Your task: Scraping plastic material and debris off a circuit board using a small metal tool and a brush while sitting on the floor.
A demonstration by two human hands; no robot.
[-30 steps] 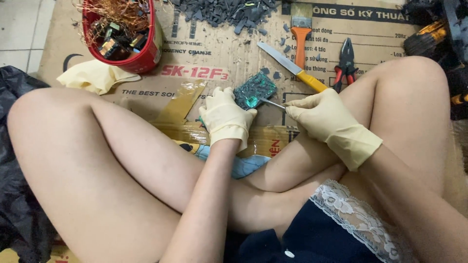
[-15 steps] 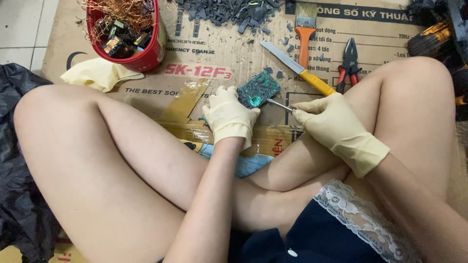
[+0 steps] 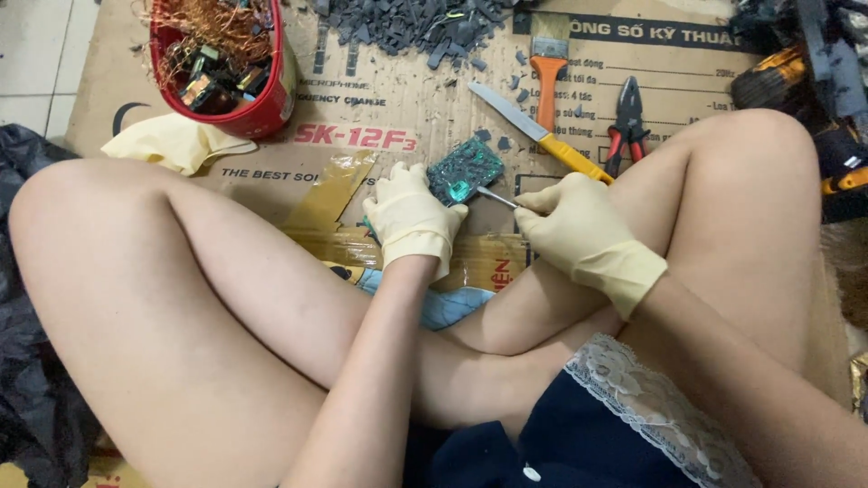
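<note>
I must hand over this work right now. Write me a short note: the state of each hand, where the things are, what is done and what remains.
Left hand, gloved: holds the green circuit board down on the cardboard sheet.
Right hand, gloved: grips a thin metal tool, tip at the board's edge.
Nearby: yellow-handled knife, brush, red-handled pliers, spare glove.
Done, judging by the piles: copper wire and parts in the red tub, grey chips heaped at the top.
Left: this board is whole and in hand.
</note>
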